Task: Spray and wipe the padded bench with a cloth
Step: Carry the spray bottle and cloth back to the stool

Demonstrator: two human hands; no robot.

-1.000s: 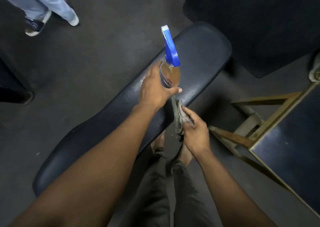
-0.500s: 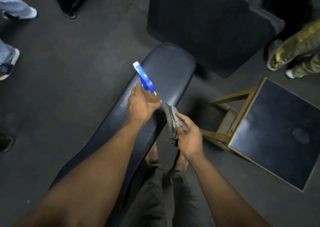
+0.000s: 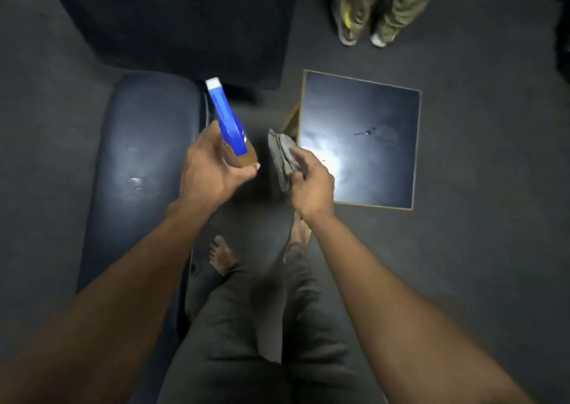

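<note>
View from my head, looking down. My left hand (image 3: pixel 212 169) is wrapped around the body of the spray bottle (image 3: pixel 229 125), fingers closed on it with the thumb pressed across its near side; the bottle's blue trigger head and white nozzle tip point away from me. The bottle hangs in the air just off the right edge of the padded bench (image 3: pixel 145 156), near the bench's far, rounded end. The padded bench is dark blue, runs lengthwise away from me, and shows a small glossy patch on its upper surface, left of my left hand. My right hand (image 3: pixel 311 184) is closed on the grey cloth (image 3: pixel 280 156), which is bunched between thumb and fingers and stands up out of the fist; the cloth is well to the right of the bench, apart from it. Just beyond the cloth, further right of the bench, stands a wooden-framed stool (image 3: pixel 361 144) with a dark, shiny square top. My bare feet (image 3: pixel 222 255) rest on the grey floor (image 3: pixel 493 187) beside the bench's right edge. Beyond the stool, far right of the bench, are another person's legs (image 3: pixel 376 5) in olive trousers.
</note>
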